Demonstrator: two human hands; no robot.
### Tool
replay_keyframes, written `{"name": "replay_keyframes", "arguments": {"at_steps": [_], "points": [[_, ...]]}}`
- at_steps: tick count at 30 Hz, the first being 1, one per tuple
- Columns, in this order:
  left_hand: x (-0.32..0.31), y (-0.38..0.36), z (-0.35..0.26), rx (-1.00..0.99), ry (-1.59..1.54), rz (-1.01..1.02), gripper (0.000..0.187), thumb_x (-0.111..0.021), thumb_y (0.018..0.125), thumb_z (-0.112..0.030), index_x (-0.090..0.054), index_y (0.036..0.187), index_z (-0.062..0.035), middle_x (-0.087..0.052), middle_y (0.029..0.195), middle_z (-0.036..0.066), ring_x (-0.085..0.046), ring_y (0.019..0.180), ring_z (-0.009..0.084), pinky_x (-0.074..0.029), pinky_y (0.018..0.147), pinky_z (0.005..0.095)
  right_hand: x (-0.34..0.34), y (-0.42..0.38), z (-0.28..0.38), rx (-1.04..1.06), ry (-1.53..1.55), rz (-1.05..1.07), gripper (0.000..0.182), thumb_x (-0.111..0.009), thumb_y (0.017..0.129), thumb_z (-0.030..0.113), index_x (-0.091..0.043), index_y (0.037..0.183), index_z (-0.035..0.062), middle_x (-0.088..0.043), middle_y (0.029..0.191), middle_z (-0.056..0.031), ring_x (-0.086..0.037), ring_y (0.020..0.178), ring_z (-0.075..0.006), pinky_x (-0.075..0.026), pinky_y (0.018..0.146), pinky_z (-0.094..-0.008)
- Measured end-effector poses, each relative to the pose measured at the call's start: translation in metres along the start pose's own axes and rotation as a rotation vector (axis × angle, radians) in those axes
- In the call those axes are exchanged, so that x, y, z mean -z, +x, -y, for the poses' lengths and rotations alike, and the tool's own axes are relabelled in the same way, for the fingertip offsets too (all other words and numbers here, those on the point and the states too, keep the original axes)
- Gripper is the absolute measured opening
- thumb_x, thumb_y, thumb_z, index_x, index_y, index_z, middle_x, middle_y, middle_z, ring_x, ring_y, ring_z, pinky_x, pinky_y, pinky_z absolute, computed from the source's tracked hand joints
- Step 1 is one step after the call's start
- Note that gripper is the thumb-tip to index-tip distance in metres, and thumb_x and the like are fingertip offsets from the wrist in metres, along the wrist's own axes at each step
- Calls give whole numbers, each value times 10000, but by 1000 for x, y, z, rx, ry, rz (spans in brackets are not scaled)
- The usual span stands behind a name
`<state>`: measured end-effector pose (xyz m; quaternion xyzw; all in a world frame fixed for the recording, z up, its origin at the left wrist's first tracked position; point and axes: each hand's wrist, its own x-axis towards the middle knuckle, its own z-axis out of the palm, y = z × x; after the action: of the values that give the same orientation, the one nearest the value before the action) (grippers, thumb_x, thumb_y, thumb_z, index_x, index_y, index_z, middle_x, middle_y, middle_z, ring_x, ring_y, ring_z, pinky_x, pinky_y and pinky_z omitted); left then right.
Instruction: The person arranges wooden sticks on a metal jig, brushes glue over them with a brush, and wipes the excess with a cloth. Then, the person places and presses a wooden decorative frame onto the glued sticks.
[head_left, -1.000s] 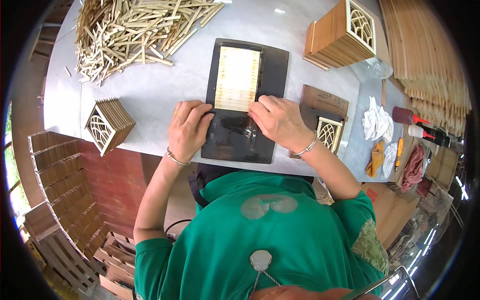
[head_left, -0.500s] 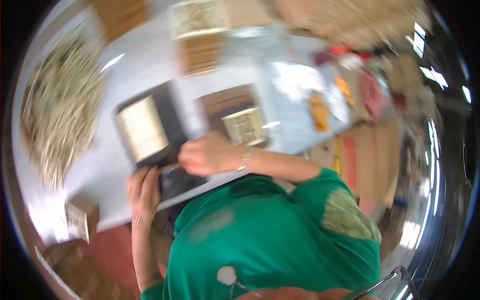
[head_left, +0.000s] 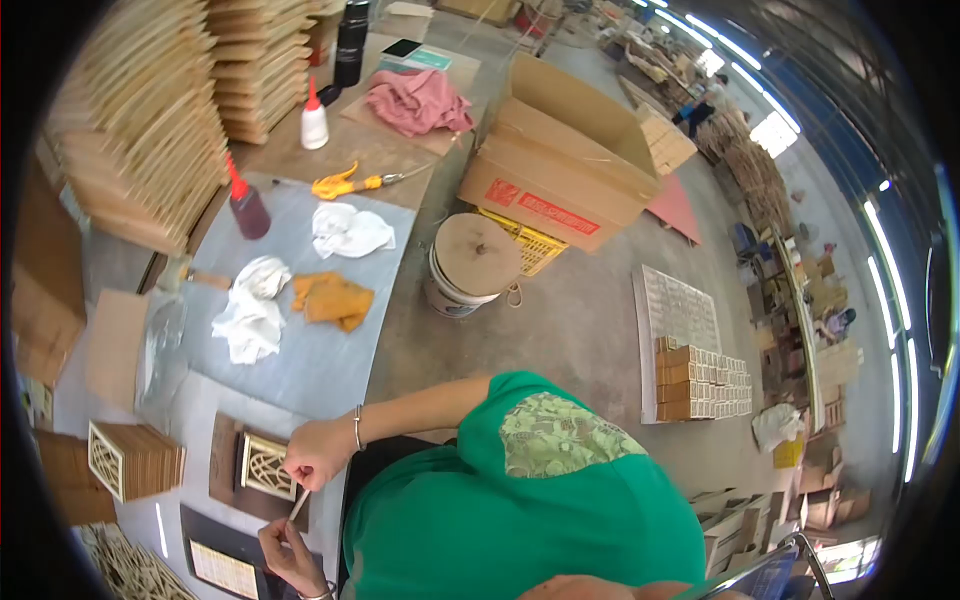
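My right hand (head_left: 318, 452) is closed, its fingers pinching the upper end of a thin pale wooden stick (head_left: 299, 506). Below it, my left hand (head_left: 288, 556) has its fingers bent together at the stick's lower end. Right beside my right hand, a small frame with a curved lattice (head_left: 267, 466) lies on a brown board (head_left: 225, 458). A dark tray (head_left: 200, 525) holding a pale rectangular panel of small pieces (head_left: 223, 570) is at the left of my left hand.
Stacked lattice frames (head_left: 135, 460) and loose sticks (head_left: 130, 565) are at the left. Farther off are white cloths (head_left: 250, 310), an orange cloth (head_left: 335, 300), a red-tipped bottle (head_left: 248, 208), a yellow air gun (head_left: 350, 182), a bucket (head_left: 455, 290) and a large carton (head_left: 560, 160). People stand far away.
The view has swung to the right, so the bench and both hands appear lower left and the floor and carton show. Both hands remain close together at the stick.
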<state>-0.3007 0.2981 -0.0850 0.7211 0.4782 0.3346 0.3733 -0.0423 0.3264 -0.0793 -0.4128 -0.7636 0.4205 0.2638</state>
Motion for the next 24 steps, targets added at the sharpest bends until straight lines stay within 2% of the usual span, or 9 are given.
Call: {"name": "replay_keyframes", "arguments": {"at_steps": [3,8,10,13,16,17,19,21,24], "points": [[-13,7,-18,-47,87,6,99,-595,910,-43,-558,907,48,-516,808,93,-474,734,203,-420,688,310,9,-6,-9,-17,41,-15,81,-642,685,186,-654,662,110,-625,619,-67,-603,594,-281,-442,542,-400],[-23,14,-39,-285,270,-78,92,-595,880,22,-597,968,50,-576,874,159,-566,798,309,-474,716,375,20,-6,-11,-14,83,48,100,-660,677,196,-667,670,97,-621,610,-67,-597,581,-265,-442,540,-387],[-19,18,-52,-405,396,-97,150,-677,874,-32,-672,1020,-67,-635,933,164,-639,827,340,-524,707,403,21,-3,-13,21,71,94,113,-670,672,204,-673,676,91,-623,609,-67,-595,575,-258,-444,539,-380],[-15,17,-50,-437,405,-28,147,-680,867,-17,-664,1011,-40,-625,968,195,-639,821,352,-524,719,439,23,4,-17,59,41,124,118,-672,672,204,-674,682,86,-625,610,-67,-591,565,-255,-445,536,-374],[-19,18,-51,-505,418,-120,88,-687,832,-7,-673,919,-19,-621,798,131,-613,679,275,-508,616,377,24,7,-19,50,61,151,125,-677,681,209,-668,680,84,-628,614,-73,-595,563,-254,-447,533,-369],[-23,15,-38,-375,322,-38,110,-595,854,67,-611,960,42,-587,906,182,-585,825,352,-489,723,400,27,6,-17,60,69,160,125,-677,681,209,-668,680,84,-628,614,-73,-595,563,-254,-447,533,-369],[-27,10,-35,-313,271,-60,48,-609,850,59,-610,891,34,-576,836,151,-573,761,324,-481,697,397,31,3,-14,60,117,192,128,-669,715,210,-661,695,84,-638,632,-84,-602,568,-251,-452,538,-373],[-22,11,-37,-215,236,-12,86,-603,837,78,-619,891,13,-588,855,163,-586,769,332,-490,706,400,24,-3,-19,43,131,73,137,-671,763,223,-670,734,90,-652,660,-89,-618,584,-242,-468,551,-370],[-22,13,-47,-91,204,-55,88,-615,819,76,-631,864,3,-629,866,140,-619,756,288,-510,700,347,29,-23,-2,17,90,-184,121,-654,857,179,-682,934,90,-678,786,-68,-644,643,-219,-498,579,-338]]}}
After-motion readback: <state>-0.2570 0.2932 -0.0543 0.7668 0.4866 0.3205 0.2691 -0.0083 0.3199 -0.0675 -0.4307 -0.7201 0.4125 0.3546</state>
